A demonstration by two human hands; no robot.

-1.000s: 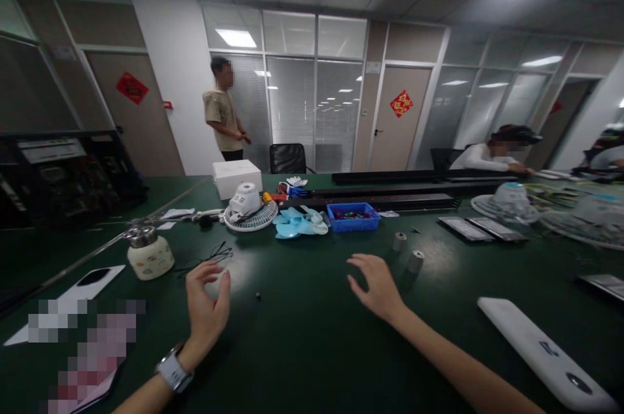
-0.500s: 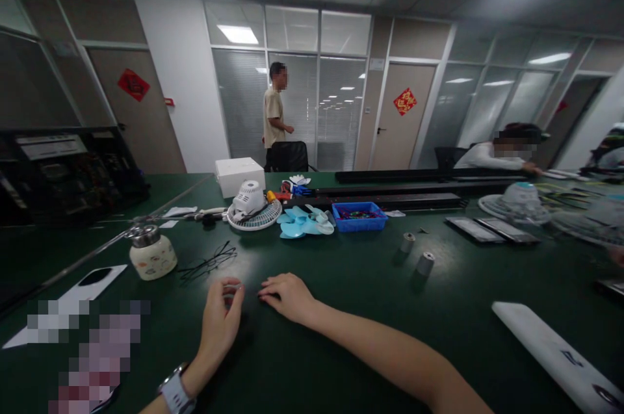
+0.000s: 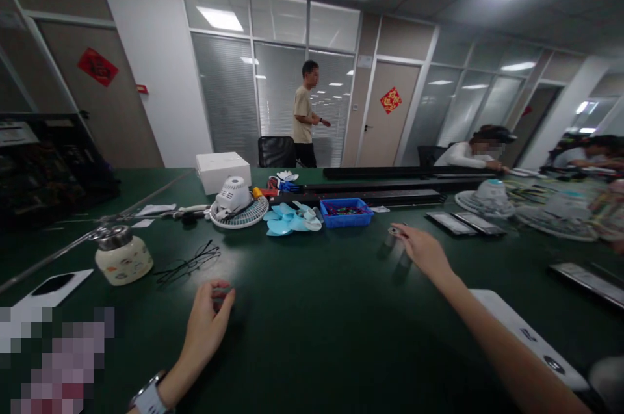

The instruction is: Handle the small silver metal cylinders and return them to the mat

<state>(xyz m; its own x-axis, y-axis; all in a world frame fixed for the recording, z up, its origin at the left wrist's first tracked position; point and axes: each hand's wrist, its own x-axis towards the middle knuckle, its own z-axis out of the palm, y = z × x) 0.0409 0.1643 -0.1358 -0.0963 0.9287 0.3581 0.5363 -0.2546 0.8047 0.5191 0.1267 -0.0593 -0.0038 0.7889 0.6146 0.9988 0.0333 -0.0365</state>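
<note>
My right hand [image 3: 425, 253] reaches out over the table with its fingers stretched toward a small metal cylinder [image 3: 391, 236]. The fingertips are right at the cylinder's top; I cannot tell whether they touch it. A second such cylinder, seen before, is mostly covered by this hand. My left hand [image 3: 208, 316] rests low over the green table [image 3: 312, 329], loosely curled, thumb apart from the fingers, and holds nothing. Just beyond it lies a pair of thin black-framed glasses [image 3: 191, 263]. A cream jar with a metal lid [image 3: 124, 257] stands farther left.
Light blue fan blades [image 3: 292, 219], a white fan part [image 3: 234, 199] and a blue bin [image 3: 347, 216] with small items stand mid-table. Long black bars [image 3: 370, 196] lie behind. A white slab [image 3: 526, 336] lies under my right forearm. People are across the table.
My right hand has moved from beside my left hand far to the right, to the metal cylinders. The view has turned slightly right. A person in the background has walked to the right.
</note>
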